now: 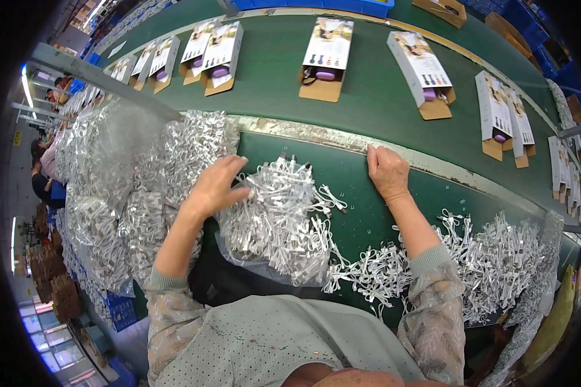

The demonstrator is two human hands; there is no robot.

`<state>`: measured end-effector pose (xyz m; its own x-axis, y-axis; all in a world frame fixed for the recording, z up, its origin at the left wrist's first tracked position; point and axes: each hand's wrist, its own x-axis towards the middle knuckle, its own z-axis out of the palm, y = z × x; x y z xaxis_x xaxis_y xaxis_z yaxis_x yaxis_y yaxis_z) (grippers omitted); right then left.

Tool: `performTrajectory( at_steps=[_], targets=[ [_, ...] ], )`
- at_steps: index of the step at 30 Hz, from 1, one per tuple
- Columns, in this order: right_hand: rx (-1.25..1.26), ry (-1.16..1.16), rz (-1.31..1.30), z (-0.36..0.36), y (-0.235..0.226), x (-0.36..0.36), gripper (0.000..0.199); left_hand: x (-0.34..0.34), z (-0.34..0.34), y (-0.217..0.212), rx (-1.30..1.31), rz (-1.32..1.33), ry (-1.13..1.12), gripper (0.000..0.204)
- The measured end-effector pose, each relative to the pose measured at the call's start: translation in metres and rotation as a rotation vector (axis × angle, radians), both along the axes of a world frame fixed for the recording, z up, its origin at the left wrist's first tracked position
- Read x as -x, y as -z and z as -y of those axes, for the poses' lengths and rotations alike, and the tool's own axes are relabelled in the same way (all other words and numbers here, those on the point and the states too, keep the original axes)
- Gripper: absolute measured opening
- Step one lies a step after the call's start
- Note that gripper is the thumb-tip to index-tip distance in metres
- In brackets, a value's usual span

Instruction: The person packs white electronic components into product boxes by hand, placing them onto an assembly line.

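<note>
My left hand [216, 187] is open, thumb and fingers apart, at the upper left edge of a clear plastic bag [229, 248]. Bundled short white cables [274, 213] with metal plugs fill this bag and spill out at its right side. My right hand [388, 171] is closed in a fist beside the worn pale rail [323, 134] along the conveyor. Nothing sticks out of its fingers. Below that forearm lie a small heap of cables [381, 271] and a larger pile [490, 264], both loose on the green table [361, 222].
Beyond the rail, a green conveyor belt [271, 77] carries several open-ended printed boxes [329, 45] with purple items inside. Stacked clear bags of cables [103, 168] crowd my left. A metal post [103, 80] slants above them. A blue bin [316, 6] stands at the far side.
</note>
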<state>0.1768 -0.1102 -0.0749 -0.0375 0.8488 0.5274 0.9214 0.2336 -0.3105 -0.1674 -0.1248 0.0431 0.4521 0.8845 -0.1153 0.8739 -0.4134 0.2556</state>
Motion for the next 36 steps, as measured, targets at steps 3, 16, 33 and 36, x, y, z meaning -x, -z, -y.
performTrajectory(
  at_steps=[3,16,33,36],
  targets=[
    [-0.012,-0.017,-0.004,0.007,-0.001,0.009,0.026,0.010,0.044,0.003,-0.069,-0.181,0.034,0.050],
    [-0.038,-0.014,0.016,0.052,-0.025,0.032,0.028,0.062,0.189,0.005,0.213,0.364,-0.592,0.022],
    [-0.073,0.018,-0.001,0.082,-0.031,-0.012,0.028,-0.105,0.156,-0.159,0.079,1.396,-0.599,0.031],
    [-0.092,0.010,-0.011,0.079,-0.038,-0.016,0.028,-0.103,0.145,-0.178,0.178,1.009,-0.478,0.031]
  ],
)
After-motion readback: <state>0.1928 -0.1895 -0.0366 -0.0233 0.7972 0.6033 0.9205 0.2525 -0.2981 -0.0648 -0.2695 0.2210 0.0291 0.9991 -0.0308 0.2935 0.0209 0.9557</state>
